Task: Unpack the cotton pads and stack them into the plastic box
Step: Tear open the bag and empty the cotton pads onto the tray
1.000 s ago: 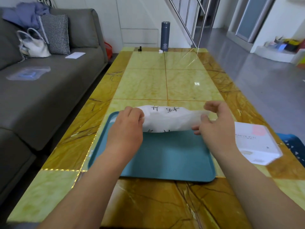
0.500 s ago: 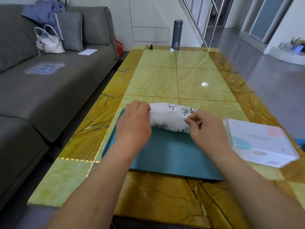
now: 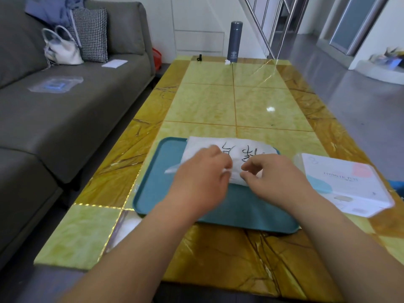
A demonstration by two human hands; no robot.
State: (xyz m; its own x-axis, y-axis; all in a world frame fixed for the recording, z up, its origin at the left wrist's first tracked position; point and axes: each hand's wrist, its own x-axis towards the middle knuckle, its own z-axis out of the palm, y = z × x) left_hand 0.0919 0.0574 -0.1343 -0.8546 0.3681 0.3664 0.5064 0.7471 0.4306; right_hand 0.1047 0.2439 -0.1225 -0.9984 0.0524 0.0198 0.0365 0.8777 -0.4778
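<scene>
The left hand (image 3: 203, 171), fingers curled, pinches the near edge of the soft white wrapped pack of cotton pads (image 3: 238, 147). Just to its right the right hand (image 3: 277, 173) pinches the same edge, the fingertips of both nearly meeting over the wrapper. The pack, marked with black handwritten characters, lies across the far half of the flat teal plastic tray (image 3: 153, 186) on the glossy yellow-and-brown marble-patterned table (image 3: 205, 101). Right of the tray sits the white rectangular plastic box (image 3: 349, 189) with pink and teal patches; its inside cannot be seen, and the hands hide the pack's near side.
</scene>
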